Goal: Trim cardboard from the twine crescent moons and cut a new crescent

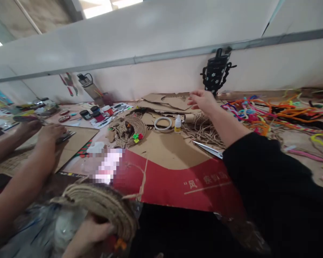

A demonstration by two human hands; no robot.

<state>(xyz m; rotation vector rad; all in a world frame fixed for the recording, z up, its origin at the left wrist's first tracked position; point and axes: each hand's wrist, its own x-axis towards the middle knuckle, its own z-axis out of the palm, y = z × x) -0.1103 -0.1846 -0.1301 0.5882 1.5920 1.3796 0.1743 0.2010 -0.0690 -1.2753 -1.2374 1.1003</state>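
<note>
My left hand (93,229) grips a coiled rope disc (102,202) low in front of me, held up on edge. Orange and red bits show by its lower rim, and a loose strand trails to the right. Stretched out over torn cardboard (167,102), my right hand (203,102) has its fingers apart and nothing visible in them. Below it lie loose rope pieces (204,129). A small glue bottle (177,124) stands beside a white ring (163,124). Another rope coil (130,130) with coloured decorations rests on the cardboard. Scissors or tweezers (207,149) lie near my right forearm.
A co-worker's hands (50,132) work over cardboard at the left. Paint jars (97,114) and a grey bottle (90,87) stand at the back left. A black tumbler (215,73) is by the wall. Colourful pipe cleaners (280,111) are heaped at the right.
</note>
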